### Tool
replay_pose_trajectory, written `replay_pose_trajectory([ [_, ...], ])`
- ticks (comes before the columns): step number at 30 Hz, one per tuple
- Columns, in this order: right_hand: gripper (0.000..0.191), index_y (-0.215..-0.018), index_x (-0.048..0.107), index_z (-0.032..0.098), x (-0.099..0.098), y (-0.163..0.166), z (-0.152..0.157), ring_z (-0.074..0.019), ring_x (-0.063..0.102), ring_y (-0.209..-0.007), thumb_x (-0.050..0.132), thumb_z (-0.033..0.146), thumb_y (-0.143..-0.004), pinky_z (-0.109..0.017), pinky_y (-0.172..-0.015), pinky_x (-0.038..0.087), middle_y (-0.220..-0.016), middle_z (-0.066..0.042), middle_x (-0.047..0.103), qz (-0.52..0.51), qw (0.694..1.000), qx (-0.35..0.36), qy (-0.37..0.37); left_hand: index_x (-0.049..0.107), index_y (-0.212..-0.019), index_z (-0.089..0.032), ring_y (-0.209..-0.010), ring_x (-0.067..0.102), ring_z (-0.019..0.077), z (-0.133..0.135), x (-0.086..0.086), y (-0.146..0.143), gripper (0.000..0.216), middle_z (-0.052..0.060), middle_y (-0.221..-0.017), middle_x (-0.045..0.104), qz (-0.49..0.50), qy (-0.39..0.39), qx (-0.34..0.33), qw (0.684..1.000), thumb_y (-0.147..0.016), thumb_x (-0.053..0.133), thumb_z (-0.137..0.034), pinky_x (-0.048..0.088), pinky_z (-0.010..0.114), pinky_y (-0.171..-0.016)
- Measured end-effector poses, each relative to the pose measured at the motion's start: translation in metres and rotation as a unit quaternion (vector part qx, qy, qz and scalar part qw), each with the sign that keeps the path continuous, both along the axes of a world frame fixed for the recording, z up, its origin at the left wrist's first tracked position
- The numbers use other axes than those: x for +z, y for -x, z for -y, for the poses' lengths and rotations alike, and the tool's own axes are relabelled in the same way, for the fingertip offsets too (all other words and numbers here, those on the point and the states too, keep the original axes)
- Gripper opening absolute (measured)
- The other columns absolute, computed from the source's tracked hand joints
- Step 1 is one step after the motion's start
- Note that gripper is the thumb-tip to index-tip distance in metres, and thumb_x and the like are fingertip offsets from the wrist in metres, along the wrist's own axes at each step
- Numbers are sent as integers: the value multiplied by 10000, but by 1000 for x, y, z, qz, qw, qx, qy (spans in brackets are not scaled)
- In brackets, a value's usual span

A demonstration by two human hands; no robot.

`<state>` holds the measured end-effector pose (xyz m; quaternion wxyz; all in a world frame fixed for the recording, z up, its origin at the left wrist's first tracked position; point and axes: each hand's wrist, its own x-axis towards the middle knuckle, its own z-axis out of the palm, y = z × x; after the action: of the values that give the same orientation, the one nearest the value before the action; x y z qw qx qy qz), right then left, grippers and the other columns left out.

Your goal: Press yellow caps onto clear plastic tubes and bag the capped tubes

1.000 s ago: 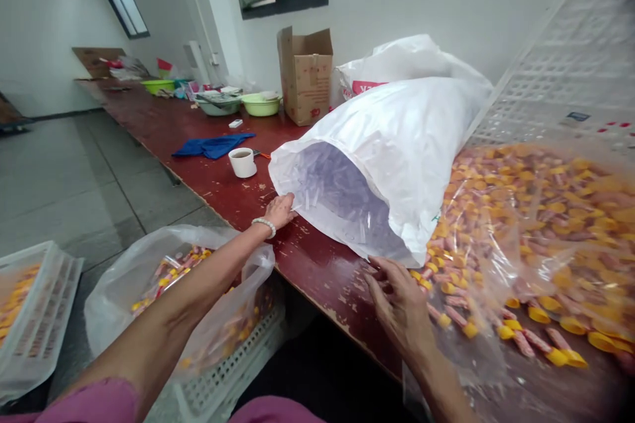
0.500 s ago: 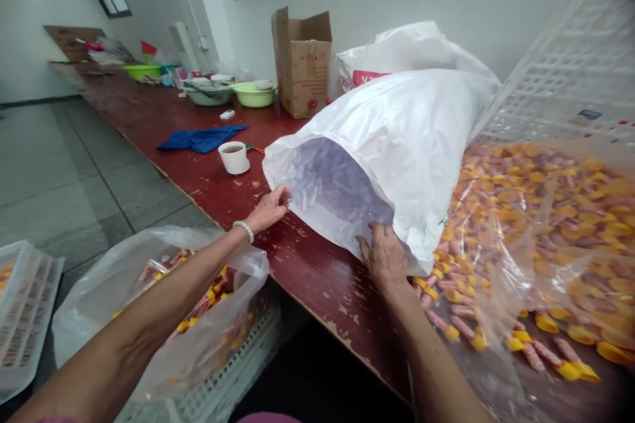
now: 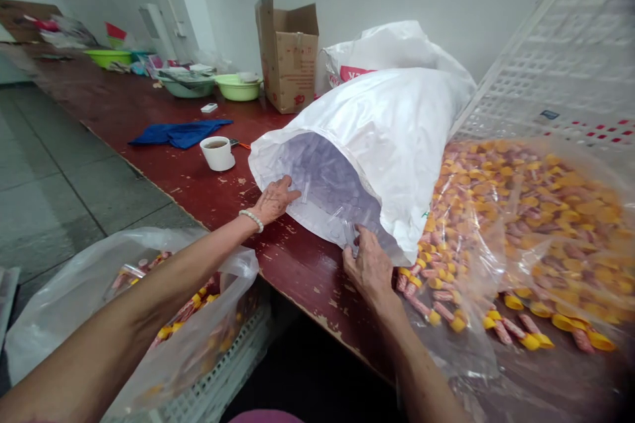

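A big white sack (image 3: 387, 119) lies on its side, its mouth turned toward me and several clear plastic tubes (image 3: 322, 178) inside. My left hand (image 3: 276, 201), with a beaded bracelet on the wrist, reaches over the left part of the lower lip. Its fingers are stretched and apart, close to some tubes. At the right part of the mouth is my right hand (image 3: 370, 264), thumb and fingers bent around the end of a clear tube (image 3: 349, 232). How firmly it grips is partly hidden.
A white cup (image 3: 217, 154) of dark liquid and a blue cloth (image 3: 181, 133) stand left of the sack. Yellow-capped pink tubes (image 3: 446, 317) lie at right under clear plastic. An open carton (image 3: 292, 63) stands behind. A plastic-lined basket (image 3: 238, 350) sits below the table edge.
My left hand has moved over the sack's lower lip and spread its fingers. My right hand has come to a clear tube at the mouth. The view has turned slightly right.
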<state>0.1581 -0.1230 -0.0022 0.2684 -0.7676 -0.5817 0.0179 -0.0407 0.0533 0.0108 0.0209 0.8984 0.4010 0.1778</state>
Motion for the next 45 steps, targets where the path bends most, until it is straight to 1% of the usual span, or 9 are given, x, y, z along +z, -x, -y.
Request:
replay_pose_trajectory([
  [5,328,-1094,569,153,-7,17,13,-152,585,-699,505,261,-791,-289,-681,477,-830,-30,632,-222,971,64,-55,660,-1035,-185,-912,563,201,46,6,-2,301,87,-1082,596,171,153,-69,971,-796,608,-361,439,312,-807],
  [10,357,-1157,538,170,-4,41,29,-153,612,-736,543,276,-816,-293,-702,501,-935,-56,665,-290,947,94,-102,639,-1045,-168,-820,615,173,109,-1,-12,354,50,-925,678,356,453,-81,813,-755,668,-368,471,283,-761],
  [17,477,-1334,429,108,-26,43,44,-247,597,-1023,460,217,-870,-409,-879,497,-1140,-161,625,-168,968,129,-135,638,-1070,-171,-941,617,171,154,-13,-37,403,61,-1067,673,498,533,-70,680,-687,741,-243,478,264,-814],
  [21,638,-1421,293,112,-20,40,61,-257,553,-1055,506,179,-823,-424,-877,506,-1159,-165,561,-120,977,152,-86,647,-1019,-168,-875,631,153,164,-21,-50,415,36,-953,700,509,530,-50,677,-626,778,-187,487,261,-816],
  [25,512,-1317,456,204,3,9,102,-214,535,-1067,528,159,-812,-363,-884,502,-1165,-118,513,-86,981,127,-116,660,-905,-138,-781,643,150,170,-24,-57,313,39,-859,694,484,509,-35,711,-624,778,-211,518,254,-741],
  [31,239,-1001,583,173,-9,-130,164,-213,564,-1030,379,207,-880,-342,-799,475,-1017,-108,623,63,961,-221,-152,587,-908,-163,-647,663,170,178,-22,-63,338,14,-836,663,513,539,-12,668,-636,769,-247,523,244,-505],
  [35,267,-978,641,133,-34,-198,168,-254,574,-992,450,178,-796,-414,-866,421,-1007,-143,659,111,960,-243,-83,570,-891,-156,-662,652,151,188,-18,-71,323,42,-891,670,484,529,-28,696,-650,761,-252,503,210,-486],
  [40,224,-917,684,143,-42,-213,165,-272,564,-982,522,244,-800,-444,-883,403,-1000,-142,671,129,961,-236,-58,571,-892,-158,-631,613,118,200,-14,-78,347,26,-841,661,427,531,-27,731,-634,765,-285,501,205,-509],
  [45,277,-982,653,108,-20,-177,171,-286,577,-932,478,288,-868,-477,-861,430,-947,-171,663,111,958,-240,-115,589,-887,-153,-626,580,117,202,-12,-78,330,28,-830,650,389,503,-18,772,-630,750,-285,474,210,-511],
])
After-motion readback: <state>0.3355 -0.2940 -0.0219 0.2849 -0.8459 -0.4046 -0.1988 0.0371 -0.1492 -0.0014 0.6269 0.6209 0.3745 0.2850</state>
